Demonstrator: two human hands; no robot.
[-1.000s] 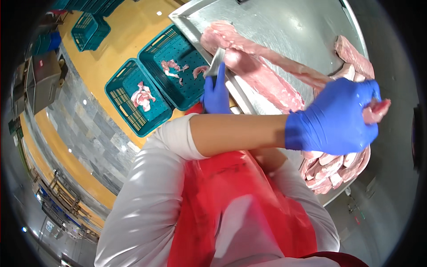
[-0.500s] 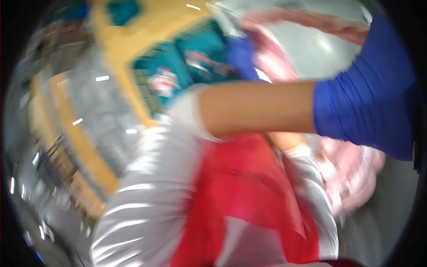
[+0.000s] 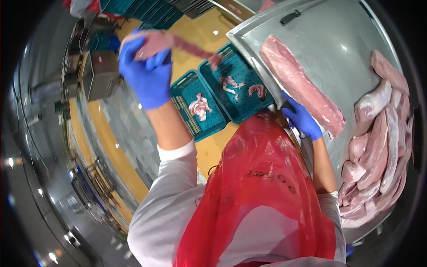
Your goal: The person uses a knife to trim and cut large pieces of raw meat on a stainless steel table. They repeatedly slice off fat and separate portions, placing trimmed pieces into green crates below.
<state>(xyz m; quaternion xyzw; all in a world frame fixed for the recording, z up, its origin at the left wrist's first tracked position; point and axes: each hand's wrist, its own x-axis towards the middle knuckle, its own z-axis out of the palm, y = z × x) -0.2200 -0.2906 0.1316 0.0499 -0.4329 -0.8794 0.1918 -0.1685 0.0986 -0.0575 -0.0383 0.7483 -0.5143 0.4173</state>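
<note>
My left hand (image 3: pixel 144 75), in a blue glove, is raised out to the left and is closed on a long pink strip of meat (image 3: pixel 187 44). The strip's far end hangs over the teal crates. My right hand (image 3: pixel 302 119), also gloved in blue, rests at the near edge of the steel table (image 3: pixel 329 35). It grips a knife (image 3: pixel 284 107) whose blade is mostly hidden. A long pork loin (image 3: pixel 300 86) lies on the table just beyond that hand.
Two teal plastic crates (image 3: pixel 195 127) (image 3: pixel 242 113) sit on the yellow floor below the table edge, each holding a few meat trimmings. Several loins are piled (image 3: pixel 378 147) on the table's right side. My red apron (image 3: pixel 262 196) fills the lower centre. A grey metal box (image 3: pixel 100 73) stands at left.
My left hand has swung from the meat pile on the right across to the left, carrying a strip of meat out over the crates. My right hand stays at the table edge.
</note>
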